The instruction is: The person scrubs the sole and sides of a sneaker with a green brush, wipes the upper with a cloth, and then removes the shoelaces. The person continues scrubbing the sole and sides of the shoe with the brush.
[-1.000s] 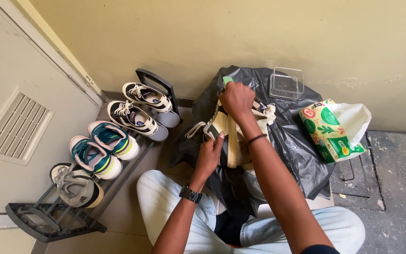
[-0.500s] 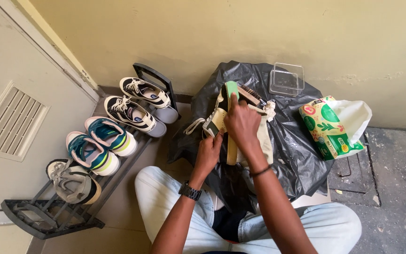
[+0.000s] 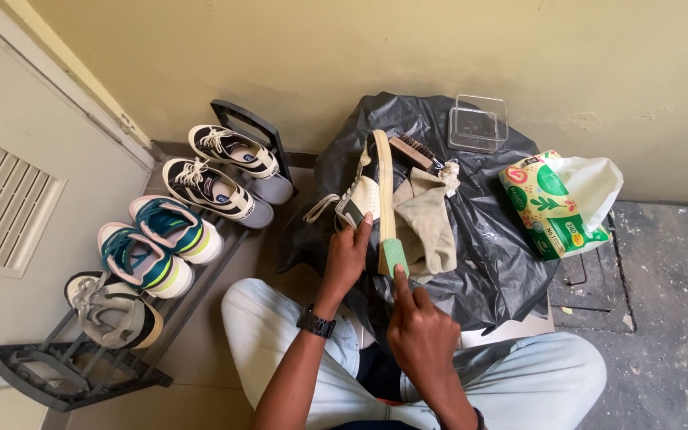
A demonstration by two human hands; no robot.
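My left hand [image 3: 348, 255] grips a white sneaker [image 3: 366, 189] with a tan sole, turned on its side over a black plastic bag [image 3: 487, 255]. My right hand [image 3: 420, 330] pinches a small green sponge [image 3: 396, 257] and presses it against the near end of the sneaker's sole edge. A beige cloth [image 3: 428, 223] lies on the bag just right of the shoe. A brown brush [image 3: 412, 150] rests beyond the shoe's far end.
A clear plastic box [image 3: 478, 123] stands at the bag's far edge by the wall. A green patterned wipes pack [image 3: 555, 203] lies to the right. On the left, a dark shoe rack [image 3: 65, 374] holds several sneakers [image 3: 216, 187]. My legs in light jeans [image 3: 519, 382] are crossed below.
My right hand has drawn back from the far end of the sneaker toward my body, sliding the green sponge down the sole. The left hand keeps its hold on the shoe.
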